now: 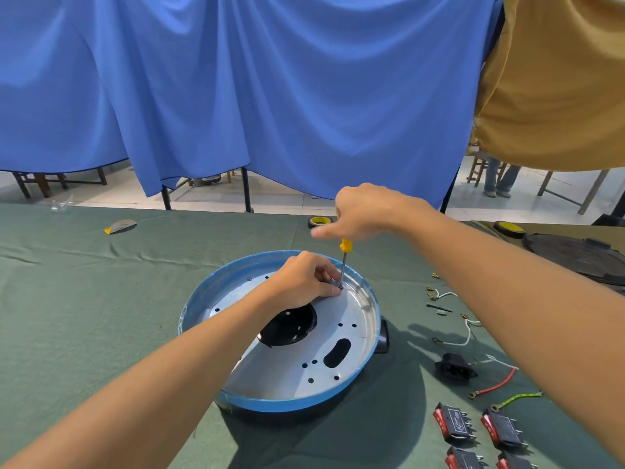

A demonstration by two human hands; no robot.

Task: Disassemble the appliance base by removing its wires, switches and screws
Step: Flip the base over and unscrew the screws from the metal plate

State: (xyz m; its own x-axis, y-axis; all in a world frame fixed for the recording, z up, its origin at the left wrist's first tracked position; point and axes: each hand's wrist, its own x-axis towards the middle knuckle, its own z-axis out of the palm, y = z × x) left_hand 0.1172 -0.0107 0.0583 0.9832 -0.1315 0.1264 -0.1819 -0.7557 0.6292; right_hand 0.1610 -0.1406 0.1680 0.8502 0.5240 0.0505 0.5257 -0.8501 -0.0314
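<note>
1. Worktop (84,299): covered in green cloth. A yellow-edged scrap (120,226) lies at its 10 o'clock.
2. Appliance base (287,367): centre of the worktop, a round blue-rimmed pan with a perforated silver plate. Judged to be thin sheet metal, stiff and light, so it could skate on the cloth. Best steadied by the rim or by pressing on the plate.
3. Left hand (304,279): fingers curled, pinching a screw (340,286) at 1 o'clock on the plate. It may be a nut or spacer, as it is too small to tell. It is tiny and easily dropped, so it wants a fingertip pinch.
4. Screwdriver (345,255): yellow handle, upright, with its tip on that screw.
5. Right hand (362,211): closed round the handle top, forefinger extended.
6. Wires (463,333): limp, loose at 3 o'clock of the base, beside a black socket (455,365).
7. Switches (455,424): red rockers at 4 o'clock, rigid, with bendable prongs.
</note>
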